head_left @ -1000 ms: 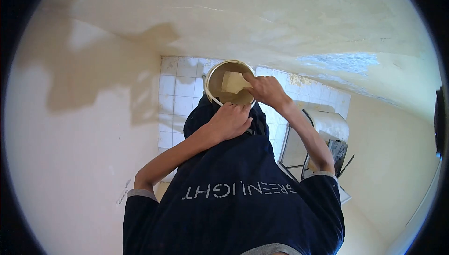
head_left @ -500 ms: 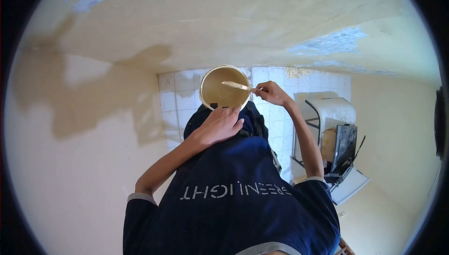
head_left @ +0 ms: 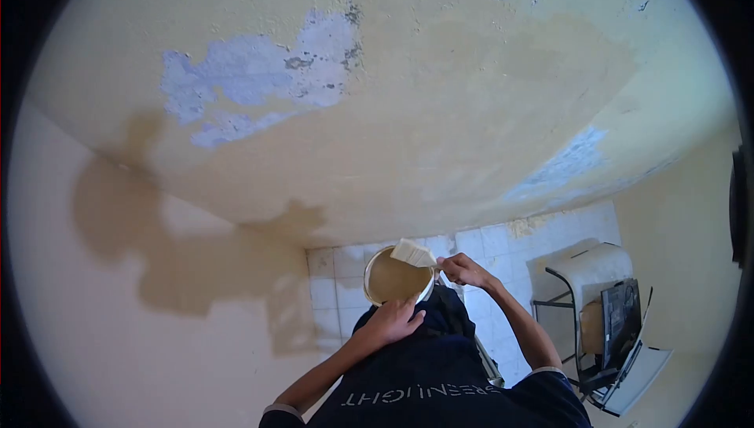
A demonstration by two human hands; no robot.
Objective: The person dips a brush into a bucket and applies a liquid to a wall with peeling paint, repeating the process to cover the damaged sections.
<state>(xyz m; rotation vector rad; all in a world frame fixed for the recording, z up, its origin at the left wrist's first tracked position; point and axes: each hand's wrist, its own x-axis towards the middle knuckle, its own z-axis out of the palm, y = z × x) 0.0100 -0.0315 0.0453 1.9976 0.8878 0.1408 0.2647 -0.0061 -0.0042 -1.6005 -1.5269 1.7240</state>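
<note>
A round bucket (head_left: 398, 280) with a pale rim and beige stuff inside is close in front of my body. My left hand (head_left: 395, 320) is closed on the near side of its rim. In my right hand (head_left: 463, 270) is the handle of a wide brush (head_left: 413, 254). The pale, coated head of the brush is over the far right part of the bucket's opening, its flat side facing up.
Ahead rises a beige wall (head_left: 471, 129) with peeled, bluish patches (head_left: 259, 74). A plain wall (head_left: 196, 271) stands at the left. At the right, a chair (head_left: 601, 271) bears a dark flat object (head_left: 620, 318) on the tiled floor (head_left: 491, 243).
The view has tilted up, showing more of the wall. The brush has come up from inside the bucket and turned from edge-on to flat. My left hand has stayed at the rim.
</note>
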